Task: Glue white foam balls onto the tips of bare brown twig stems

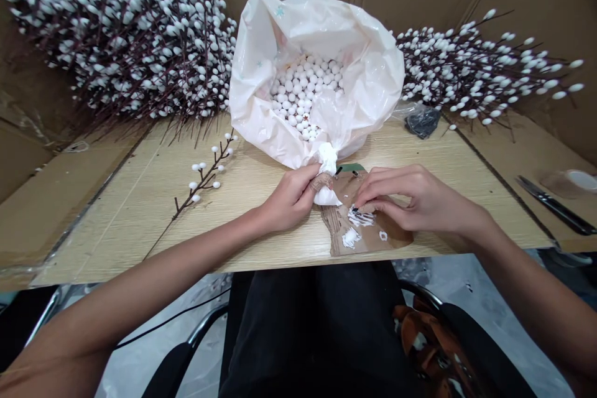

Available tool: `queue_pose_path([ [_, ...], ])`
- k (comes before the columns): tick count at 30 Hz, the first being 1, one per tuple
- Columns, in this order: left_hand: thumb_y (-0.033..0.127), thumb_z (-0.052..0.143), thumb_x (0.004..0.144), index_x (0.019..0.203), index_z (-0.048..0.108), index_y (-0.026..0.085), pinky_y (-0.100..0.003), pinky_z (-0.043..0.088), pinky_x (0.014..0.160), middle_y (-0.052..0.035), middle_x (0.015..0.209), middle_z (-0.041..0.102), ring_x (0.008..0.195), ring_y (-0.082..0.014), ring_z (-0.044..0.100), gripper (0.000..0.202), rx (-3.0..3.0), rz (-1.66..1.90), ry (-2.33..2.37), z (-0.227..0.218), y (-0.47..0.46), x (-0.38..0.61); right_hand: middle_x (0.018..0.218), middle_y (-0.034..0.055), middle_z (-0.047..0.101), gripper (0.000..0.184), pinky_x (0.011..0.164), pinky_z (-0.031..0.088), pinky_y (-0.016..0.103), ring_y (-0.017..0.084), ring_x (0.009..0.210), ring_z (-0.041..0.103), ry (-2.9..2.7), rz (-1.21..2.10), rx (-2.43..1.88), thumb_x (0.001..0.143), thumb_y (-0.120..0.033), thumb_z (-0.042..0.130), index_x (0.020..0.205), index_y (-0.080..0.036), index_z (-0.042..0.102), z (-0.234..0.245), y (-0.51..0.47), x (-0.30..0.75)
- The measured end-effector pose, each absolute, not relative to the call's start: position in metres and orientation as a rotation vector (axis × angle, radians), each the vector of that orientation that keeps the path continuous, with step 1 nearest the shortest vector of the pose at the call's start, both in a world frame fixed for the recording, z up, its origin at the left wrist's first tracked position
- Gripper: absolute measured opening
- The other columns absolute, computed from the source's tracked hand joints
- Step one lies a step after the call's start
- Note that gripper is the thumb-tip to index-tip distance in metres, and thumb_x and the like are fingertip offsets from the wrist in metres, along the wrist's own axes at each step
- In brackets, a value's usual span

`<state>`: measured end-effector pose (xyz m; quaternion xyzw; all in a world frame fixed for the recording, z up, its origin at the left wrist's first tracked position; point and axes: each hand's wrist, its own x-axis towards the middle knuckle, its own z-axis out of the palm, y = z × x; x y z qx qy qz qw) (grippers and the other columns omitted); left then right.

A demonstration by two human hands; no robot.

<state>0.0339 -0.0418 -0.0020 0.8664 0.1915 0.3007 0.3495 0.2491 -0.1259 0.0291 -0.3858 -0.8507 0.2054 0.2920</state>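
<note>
My left hand [293, 196] is closed around a white crumpled bundle [328, 158], tissue or soft plastic, at the front of the bag. Something brownish is wrapped round one of its fingers. My right hand [405, 196] pinches a small dark piece [355, 209], mostly hidden by the fingertips, over a white smear on a piece of cardboard [340, 236]. More white paste [351, 237] lies on that cardboard. Behind both hands stands an open white plastic bag [252, 93] holding many small white balls [303, 84].
A twig with white buds [205, 183] lies left on the wooden table [252, 242]. Large bundles of budded branches [153, 31] rise at back left, with more branches [466, 68] at back right. Scissors [557, 205] and a tape roll [582, 180] are far right. A dark packet [422, 121] lies beside the bag.
</note>
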Motion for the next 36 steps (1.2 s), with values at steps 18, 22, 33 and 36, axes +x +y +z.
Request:
queue_pose_path([
  [18,0.019,0.040,0.092,0.077,0.055,0.015,-0.023,0.037,0.057,0.0001,0.065,0.054,0.060,-0.0125,0.049,0.021,2.191,0.911,0.554,-0.004,-0.041,0.033,0.086,0.0008,0.074,0.020,0.067,0.048,0.024,0.014,0.074,0.067,-2.445,0.482,-1.170,0.086,-0.012,0.053,0.090,-0.022,0.071,0.057,-0.120,0.239],
  [22,0.016,0.040,0.091,0.077,0.055,0.015,-0.023,0.040,0.061,-0.0003,0.067,0.056,0.063,-0.0130,0.052,0.020,2.165,0.942,0.512,-0.005,-0.040,0.032,0.087,0.0010,0.074,0.017,0.067,0.049,0.023,0.014,0.076,0.068,-2.451,0.519,-1.197,0.084,-0.013,0.057,0.092,-0.021,0.070,0.062,-0.120,0.237],
  [33,0.017,0.040,0.092,0.080,0.057,0.014,-0.024,0.041,0.062,-0.0012,0.068,0.058,0.066,-0.0142,0.055,0.022,2.156,0.953,0.523,-0.006,-0.041,0.032,0.091,0.0002,0.076,0.023,0.067,0.051,0.025,0.016,0.078,0.070,-2.461,0.606,-1.389,0.081,-0.008,0.057,0.093,-0.022,0.071,0.063,-0.125,0.238],
  [36,0.018,0.040,0.092,0.079,0.057,0.014,-0.024,0.041,0.063,-0.0016,0.068,0.058,0.066,-0.0143,0.055,0.022,2.154,0.963,0.515,-0.006,-0.041,0.032,0.088,0.0010,0.075,0.026,0.066,0.049,0.024,0.016,0.077,0.069,-2.511,0.548,-1.357,0.080,-0.004,0.054,0.089,-0.021,0.072,0.065,-0.123,0.232],
])
